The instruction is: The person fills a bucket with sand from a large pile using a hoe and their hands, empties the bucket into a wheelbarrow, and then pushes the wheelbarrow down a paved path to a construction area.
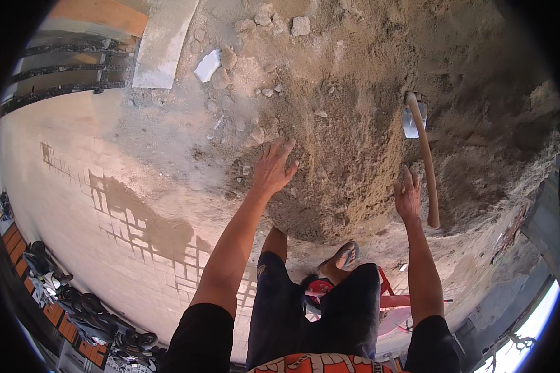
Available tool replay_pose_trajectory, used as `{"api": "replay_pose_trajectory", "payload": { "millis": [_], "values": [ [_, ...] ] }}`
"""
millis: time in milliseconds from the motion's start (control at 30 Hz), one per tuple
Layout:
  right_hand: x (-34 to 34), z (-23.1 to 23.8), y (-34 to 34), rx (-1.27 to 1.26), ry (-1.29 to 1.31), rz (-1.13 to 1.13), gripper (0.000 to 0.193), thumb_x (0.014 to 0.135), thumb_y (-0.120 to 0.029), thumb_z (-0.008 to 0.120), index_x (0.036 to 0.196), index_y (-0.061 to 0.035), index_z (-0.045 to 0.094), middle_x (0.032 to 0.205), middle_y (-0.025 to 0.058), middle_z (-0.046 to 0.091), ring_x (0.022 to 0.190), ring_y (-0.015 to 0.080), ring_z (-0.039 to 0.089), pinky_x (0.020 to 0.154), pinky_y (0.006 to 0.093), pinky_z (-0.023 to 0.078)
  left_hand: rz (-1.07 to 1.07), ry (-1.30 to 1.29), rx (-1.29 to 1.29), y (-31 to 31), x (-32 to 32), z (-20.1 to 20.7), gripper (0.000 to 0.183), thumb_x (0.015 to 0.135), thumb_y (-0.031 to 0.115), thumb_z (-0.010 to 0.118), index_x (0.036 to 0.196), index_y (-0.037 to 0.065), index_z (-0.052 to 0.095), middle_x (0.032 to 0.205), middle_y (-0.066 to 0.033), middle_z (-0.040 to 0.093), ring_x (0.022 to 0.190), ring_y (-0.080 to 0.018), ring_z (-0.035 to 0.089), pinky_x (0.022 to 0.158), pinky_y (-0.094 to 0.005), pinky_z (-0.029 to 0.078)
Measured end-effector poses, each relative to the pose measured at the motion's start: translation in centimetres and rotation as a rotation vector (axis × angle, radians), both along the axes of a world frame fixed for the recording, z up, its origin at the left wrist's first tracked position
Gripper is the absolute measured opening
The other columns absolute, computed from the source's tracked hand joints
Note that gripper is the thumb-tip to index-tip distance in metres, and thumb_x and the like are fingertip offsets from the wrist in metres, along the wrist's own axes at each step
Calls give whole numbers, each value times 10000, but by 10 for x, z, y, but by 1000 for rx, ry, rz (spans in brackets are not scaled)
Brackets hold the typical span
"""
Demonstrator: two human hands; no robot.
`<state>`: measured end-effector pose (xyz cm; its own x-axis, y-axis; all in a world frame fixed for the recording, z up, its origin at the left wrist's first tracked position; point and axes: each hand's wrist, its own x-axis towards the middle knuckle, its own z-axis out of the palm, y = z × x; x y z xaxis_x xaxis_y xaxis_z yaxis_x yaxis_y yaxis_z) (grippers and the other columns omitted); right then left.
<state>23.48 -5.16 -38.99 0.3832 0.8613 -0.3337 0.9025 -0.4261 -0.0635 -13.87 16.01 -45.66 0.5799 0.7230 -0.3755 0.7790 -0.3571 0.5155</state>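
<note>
Both arms reach forward over a pile of brown sand (pixel 336 155). My left hand (pixel 274 169) hovers at the pile's left side, fingers spread and nothing in them. To the right, my right hand (pixel 407 196) is held out with its fingers stretched and a little apart, also without anything in it. Just right of that hand lies a hoe (pixel 427 155) on the sand. Its curved wooden handle points back toward me, and its metal blade (pixel 412 124) sits at the far end. A small gap shows between the fingers and the handle.
Broken stones (pixel 227 59) and a white fragment (pixel 208 65) lie at the far left beside a pale board (pixel 165 46). A red metal frame (pixel 395 301) stands behind my legs. Parked motorbikes (pixel 99 317) line the left edge. Wet sand marks the paving (pixel 143 217).
</note>
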Motion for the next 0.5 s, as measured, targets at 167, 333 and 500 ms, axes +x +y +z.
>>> {"api": "replay_pose_trajectory", "payload": {
  "millis": [167,333,500],
  "values": [
    [-74,-129,-14,16,330,-678,654,1008,-509,303,1509,-92,241,1505,244,248,1398,422,210,1124,539,216,-150,13,3,-45,56,-66,691,957,576,393,1523,222,217,1559,-132,192,1430,-369,187,1181,-510,189],
    [-121,-130,-22,63,406,-689,740,1000,-563,259,1529,-63,127,1517,293,175,1405,459,166,1139,567,150,-84,123,-19,-99,49,-90,745,967,631,245,1544,175,128,1588,-165,75,1465,-345,74,1210,-472,81],
    [-140,-77,-91,344,376,-778,737,1015,-528,230,1512,7,134,1530,286,159,1428,441,132,1157,540,92,262,-81,-28,-128,32,-51,759,974,610,310,1542,133,146,1568,-202,119,1447,-394,120,1173,-501,107]
  ]
}}
